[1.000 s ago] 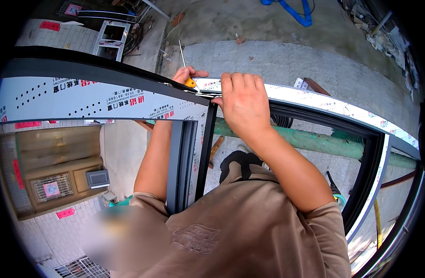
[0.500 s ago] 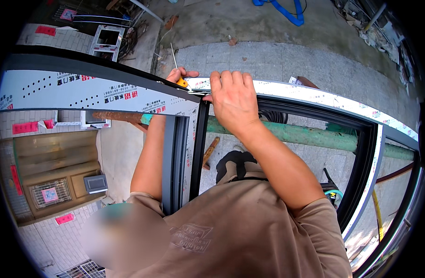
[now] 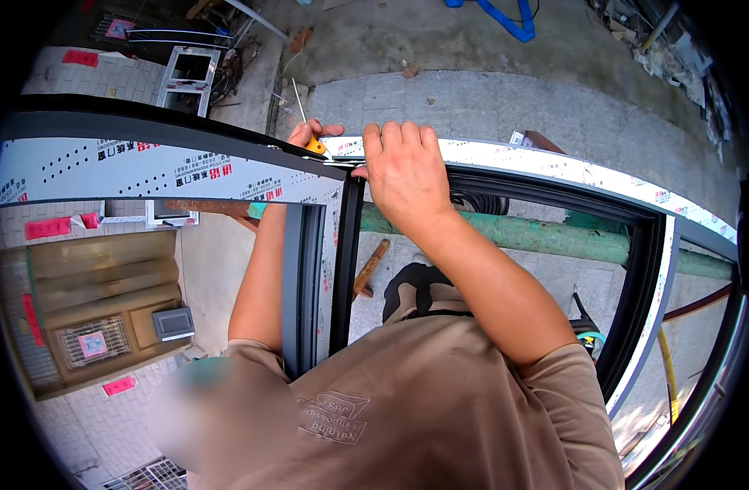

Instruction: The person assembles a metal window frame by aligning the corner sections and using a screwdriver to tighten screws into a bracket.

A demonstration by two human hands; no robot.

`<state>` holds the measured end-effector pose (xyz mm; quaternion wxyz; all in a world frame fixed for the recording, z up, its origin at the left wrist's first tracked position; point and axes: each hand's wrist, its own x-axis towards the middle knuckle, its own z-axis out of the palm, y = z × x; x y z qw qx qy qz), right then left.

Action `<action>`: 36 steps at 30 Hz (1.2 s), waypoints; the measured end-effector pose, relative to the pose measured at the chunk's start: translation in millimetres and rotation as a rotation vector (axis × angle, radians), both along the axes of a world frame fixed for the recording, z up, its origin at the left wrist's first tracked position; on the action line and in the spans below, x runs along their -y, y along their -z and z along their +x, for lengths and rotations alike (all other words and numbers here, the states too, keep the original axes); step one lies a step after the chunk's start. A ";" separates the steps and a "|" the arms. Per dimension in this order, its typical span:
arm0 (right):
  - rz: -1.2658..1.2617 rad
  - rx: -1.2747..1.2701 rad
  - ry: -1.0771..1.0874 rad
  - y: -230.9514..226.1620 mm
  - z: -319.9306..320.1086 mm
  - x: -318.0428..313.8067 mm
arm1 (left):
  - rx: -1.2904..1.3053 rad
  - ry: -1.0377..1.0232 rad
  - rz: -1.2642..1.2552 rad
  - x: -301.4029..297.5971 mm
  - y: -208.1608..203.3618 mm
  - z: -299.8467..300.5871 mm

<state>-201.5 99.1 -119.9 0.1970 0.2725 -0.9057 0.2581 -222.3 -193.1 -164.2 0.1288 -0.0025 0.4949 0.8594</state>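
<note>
My left hand (image 3: 303,133) reaches under the film-covered sash (image 3: 203,173) and closes around a yellow-handled tool (image 3: 315,146), seemingly a screwdriver. The tool's thin metal shaft points away from me; part of its handle is behind my fingers. Beside the handle, a narrow metal strip (image 3: 342,163), perhaps a hinge arm, spans the corner between the sash and the dark window frame (image 3: 546,158). My right hand (image 3: 405,167) grips the frame's far rail, fingers over its outer edge and thumb close to the strip. What the tool's tip touches cannot be made out.
A green pipe (image 3: 538,235) runs beneath the frame, with a coil of black hose (image 3: 482,202) behind it. A rusty bar (image 3: 371,268) shows through the opening. Blue strap (image 3: 505,20) lies on the far floor. Small white window frames (image 3: 187,80) stand far left.
The sash has shifted slightly toward me and to the left at its corner. Both hands moved slightly left with it, keeping their holds on tool and frame.
</note>
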 end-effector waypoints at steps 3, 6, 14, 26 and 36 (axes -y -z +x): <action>-0.017 0.020 0.007 4.4 -3.5 -7.0 | 0.031 -0.011 0.028 -14.0 -4.6 -0.3; -0.015 0.029 -0.017 2.7 -3.3 -6.0 | 0.031 -0.048 0.014 -17.5 -10.5 5.4; 0.020 0.001 -0.047 8.6 -7.4 -8.2 | 0.111 -0.166 -0.086 -36.0 -34.8 18.1; 0.071 -0.007 -0.059 14.1 -9.4 -7.1 | 0.173 -0.214 -0.260 -61.6 -65.2 28.0; 0.056 -0.036 -0.052 11.8 -10.9 -6.2 | 0.146 -0.238 -0.239 -66.9 -66.4 28.3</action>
